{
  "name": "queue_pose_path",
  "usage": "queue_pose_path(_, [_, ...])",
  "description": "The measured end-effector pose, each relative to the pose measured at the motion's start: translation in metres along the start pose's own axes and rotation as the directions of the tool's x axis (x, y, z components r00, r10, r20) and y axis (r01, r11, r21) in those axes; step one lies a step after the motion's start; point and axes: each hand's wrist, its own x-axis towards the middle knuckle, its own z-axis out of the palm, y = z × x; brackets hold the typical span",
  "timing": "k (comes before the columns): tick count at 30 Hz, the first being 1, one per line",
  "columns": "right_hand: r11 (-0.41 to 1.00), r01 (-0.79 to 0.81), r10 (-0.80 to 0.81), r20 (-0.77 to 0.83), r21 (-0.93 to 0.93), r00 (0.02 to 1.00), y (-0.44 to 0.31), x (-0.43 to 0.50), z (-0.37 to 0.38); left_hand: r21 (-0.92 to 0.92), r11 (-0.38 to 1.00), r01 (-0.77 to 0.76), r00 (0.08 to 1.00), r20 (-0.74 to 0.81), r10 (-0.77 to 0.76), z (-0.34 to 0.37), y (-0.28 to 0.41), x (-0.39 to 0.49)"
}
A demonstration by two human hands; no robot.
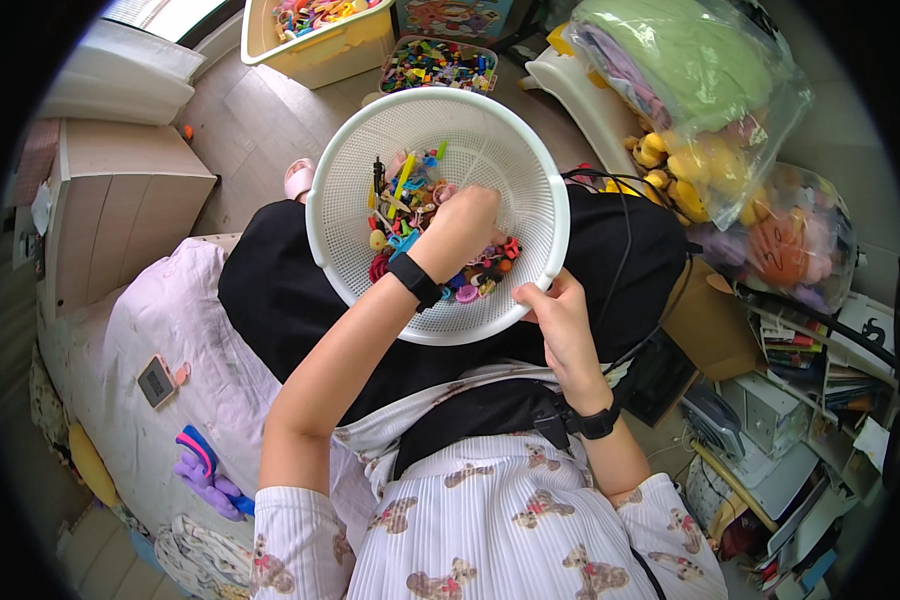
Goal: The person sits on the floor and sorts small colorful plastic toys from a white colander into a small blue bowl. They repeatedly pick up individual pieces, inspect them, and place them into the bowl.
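Note:
A round white plastic colander basket point(526, 142) rests on my lap, tilted so that its inside shows. Small mixed trinkets and toy parts point(412, 187) lie heaped at its bottom, among them yellow strips, a pink ring piece point(466, 293) and a blue piece point(403, 241). My left hand point(465, 221) reaches down into the basket over the heap. Its fingertips are mostly hidden, so whether it holds a piece does not show. On the near right side, my right hand point(559, 315) grips the basket's rim, thumb on top.
Beyond the basket stand a yellow tub of toys point(319, 56) and a clear box of building bricks point(439, 66). Bagged plush toys point(682, 157) are at right, near black cables point(630, 225). A phone-like device point(156, 381) and a purple plush point(206, 480) lie on the bed at left.

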Motion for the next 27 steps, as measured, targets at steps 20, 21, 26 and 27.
queue_pose_path(20, [1.0,0.016,-0.016,-0.003,-0.003,1.0,-0.002,0.0,0.001,0.02,0.997,-0.071,0.997,0.04,0.07,-0.003,0.001,0.003])
queue_pose_path(21, [1.0,0.011,-0.011,-0.003,0.004,1.0,-0.003,-0.001,0.001,0.035,0.994,-0.103,0.995,0.003,0.103,0.0,0.001,0.001])
queue_pose_path(26, [1.0,0.013,-0.012,-0.02,0.016,1.0,-0.005,-0.005,0.005,0.113,0.989,-0.092,0.995,0.044,0.087,0.004,0.005,-0.015])
queue_pose_path(27, [1.0,0.016,-0.016,-0.019,0.016,1.0,-0.005,-0.005,0.005,0.138,0.987,-0.077,0.997,0.035,0.072,0.005,0.007,-0.018])
